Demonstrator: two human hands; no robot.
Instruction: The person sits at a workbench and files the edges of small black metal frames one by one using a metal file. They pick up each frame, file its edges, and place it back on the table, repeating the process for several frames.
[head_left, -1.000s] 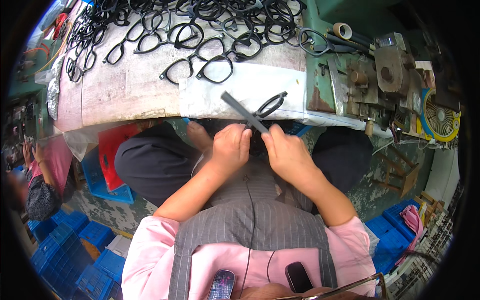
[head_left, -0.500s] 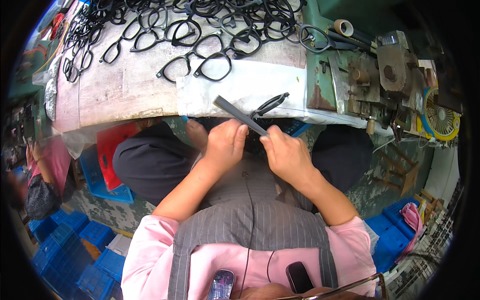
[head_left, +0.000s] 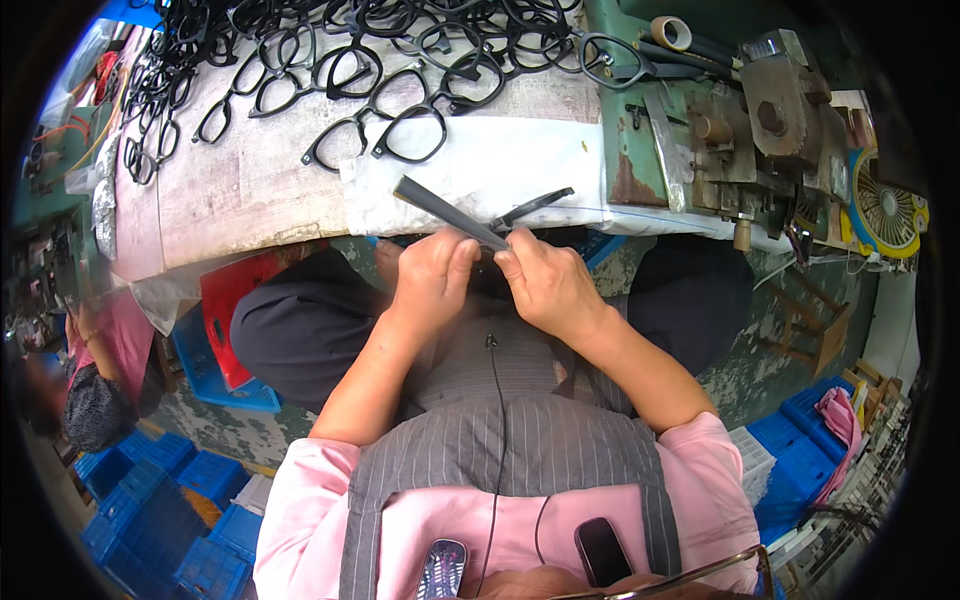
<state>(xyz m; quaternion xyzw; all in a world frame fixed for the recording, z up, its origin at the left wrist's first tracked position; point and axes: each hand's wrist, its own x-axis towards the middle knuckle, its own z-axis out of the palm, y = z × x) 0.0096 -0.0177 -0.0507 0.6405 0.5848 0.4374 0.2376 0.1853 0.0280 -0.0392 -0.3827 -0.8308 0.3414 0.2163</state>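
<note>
We sit at the long pale worktable, whose worn top carries a wide heap of black plastic spectacle frames reaching almost to its near edge. To the right stands the green metal machine with rusty blocks, just beside our working place.

Our left hand and right hand are both clenched around one black spectacle frame, held over our lap just below the edge of the table; the frame is mostly hidden by the fingers. One dark flat temple arm sticks up and to the left across the white cloth, and a second thin temple arm points to the right.

We judge several risks. The long temple arm is free in the air, so if we twist the frame it could sweep into the nearest frames on the table and push them off the edge. If we press too hard at the hinge, the plastic could crack. If one hand loosens, the frame would fall between our knees toward the blue plastic crates on the floor.
</note>
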